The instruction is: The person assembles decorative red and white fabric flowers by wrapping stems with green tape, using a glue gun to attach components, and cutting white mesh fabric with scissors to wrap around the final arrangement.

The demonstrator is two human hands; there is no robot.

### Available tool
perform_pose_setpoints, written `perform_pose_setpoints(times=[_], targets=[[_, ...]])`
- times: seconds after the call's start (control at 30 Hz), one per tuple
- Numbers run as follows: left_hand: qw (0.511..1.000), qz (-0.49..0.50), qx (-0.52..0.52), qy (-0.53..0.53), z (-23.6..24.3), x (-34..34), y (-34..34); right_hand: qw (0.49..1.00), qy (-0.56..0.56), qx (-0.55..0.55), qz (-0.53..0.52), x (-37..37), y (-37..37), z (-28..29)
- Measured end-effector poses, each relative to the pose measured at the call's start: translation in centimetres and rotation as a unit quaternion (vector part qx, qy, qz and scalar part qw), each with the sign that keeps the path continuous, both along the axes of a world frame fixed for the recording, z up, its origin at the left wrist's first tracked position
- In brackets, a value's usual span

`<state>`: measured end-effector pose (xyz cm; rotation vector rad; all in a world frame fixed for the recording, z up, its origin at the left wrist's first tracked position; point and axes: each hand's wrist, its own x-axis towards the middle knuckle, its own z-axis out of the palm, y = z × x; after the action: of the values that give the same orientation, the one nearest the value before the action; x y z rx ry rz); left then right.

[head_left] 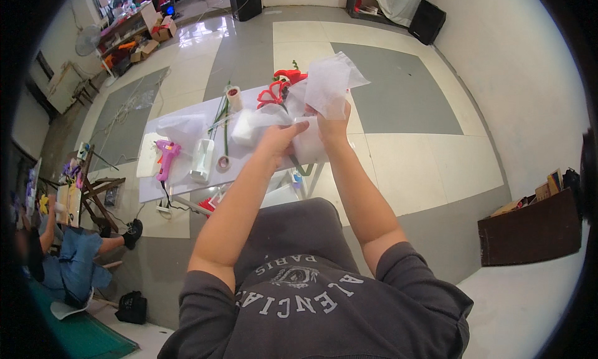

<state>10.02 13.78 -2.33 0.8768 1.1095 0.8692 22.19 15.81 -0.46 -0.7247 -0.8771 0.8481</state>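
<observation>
Both my hands are raised over a white table [187, 178] and hold a sheet of thin white wrapping fabric [327, 82]. My left hand [281, 138] pinches its lower left part, where the fabric bunches up. My right hand [333, 123] grips the sheet higher up, and the fabric fans out above the fingers. Behind the fabric, red artificial flowers [280, 88] with green stems lie on the table, partly hidden by it.
On the table lie a pink glue gun [166, 153], a white tape dispenser [203, 161], a tape roll [234, 99] and green stems [219, 119]. Another person [68, 259] sits at the left by a wooden easel. A dark wooden box [529, 231] stands at the right.
</observation>
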Motion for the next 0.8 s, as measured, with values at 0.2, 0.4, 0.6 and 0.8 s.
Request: perform_pose_setpoints(times=[0.2, 0.4, 0.6, 0.8], targets=[[0.993, 0.004, -0.001, -0.115, 1.1, 0.8, -0.9, 0.977, -0.198, -0.028, -0.071, 0.4, -0.3, 0.8], [0.976, 0.006, 0.008, -0.217, 0.6, 1.6, -1.5, 0.969, -0.217, 0.024, -0.116, 0.4, -1.7, 1.6], [0.973, 0.051, 0.084, -0.211, 0.4, 2.1, -1.8, 0.997, -0.035, -0.069, 0.013, -0.6, -3.7, 3.6], [0.957, 0.157, 0.187, -0.156, 2.1, 3.1, -3.3, 0.91, -0.371, 0.063, -0.175, -0.3, -4.2, 4.0]])
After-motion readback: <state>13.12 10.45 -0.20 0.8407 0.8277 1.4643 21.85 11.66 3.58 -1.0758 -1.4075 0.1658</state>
